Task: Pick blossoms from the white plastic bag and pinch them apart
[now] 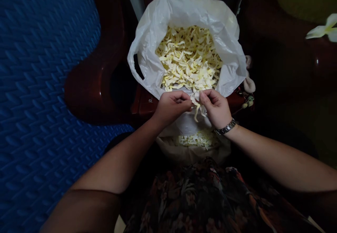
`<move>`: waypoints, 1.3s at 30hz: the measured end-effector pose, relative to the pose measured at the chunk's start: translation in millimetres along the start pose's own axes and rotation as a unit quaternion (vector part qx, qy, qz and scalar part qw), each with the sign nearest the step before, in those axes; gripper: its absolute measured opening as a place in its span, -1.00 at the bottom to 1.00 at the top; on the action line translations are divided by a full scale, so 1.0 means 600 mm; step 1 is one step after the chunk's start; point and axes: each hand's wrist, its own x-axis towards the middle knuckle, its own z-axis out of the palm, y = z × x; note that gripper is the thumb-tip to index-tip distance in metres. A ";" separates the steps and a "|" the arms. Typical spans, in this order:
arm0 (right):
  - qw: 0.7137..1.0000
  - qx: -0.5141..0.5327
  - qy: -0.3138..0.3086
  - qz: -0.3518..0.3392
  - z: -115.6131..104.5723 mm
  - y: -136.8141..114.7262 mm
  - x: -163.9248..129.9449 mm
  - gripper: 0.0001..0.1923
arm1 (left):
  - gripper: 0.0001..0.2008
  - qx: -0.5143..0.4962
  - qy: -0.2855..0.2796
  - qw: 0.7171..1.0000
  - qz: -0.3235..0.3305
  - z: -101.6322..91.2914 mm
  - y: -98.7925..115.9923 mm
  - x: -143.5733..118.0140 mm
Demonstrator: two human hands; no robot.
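My left hand [176,105] and my right hand [216,107] meet at the near rim of a white plastic bag [184,6]. Between their pinched fingertips is a pale white-yellow flower [196,107], its thin petals hanging down. Both hands are closed on it; the fingers partly hide the flower. Just beyond them, the open bag holds a heap of similar pale flowers [188,64]. Below my hands, a second whitish bag [189,154] contains small white-yellow pieces [198,138], too dim to make out singly.
The white bag stands on dark red, glossy wooden furniture [89,89]. At left lies a blue textured mat [39,120]. A loose white flower [325,31] rests on dark wood at the far right. Small pale objects [249,84] lie right of the bag.
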 end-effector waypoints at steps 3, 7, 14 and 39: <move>1.000 0.002 0.026 0.004 -0.011 0.009 0.017 -0.48 | -0.92 -0.021 0.024 1.000 0.000 -0.006 0.007 0.000; 1.000 -0.004 0.020 0.018 -0.030 0.012 0.034 -0.47 | -0.94 -0.060 0.062 0.996 0.032 -0.027 0.014 0.006; 0.971 -0.066 -0.221 0.065 -0.036 -0.007 0.020 -0.57 | -0.96 -0.050 0.084 0.994 0.045 -0.059 0.016 0.019; 0.997 0.052 -0.049 0.037 -0.001 -0.025 -0.014 -0.65 | -0.88 -0.031 -0.053 0.998 -0.035 -0.013 0.009 0.000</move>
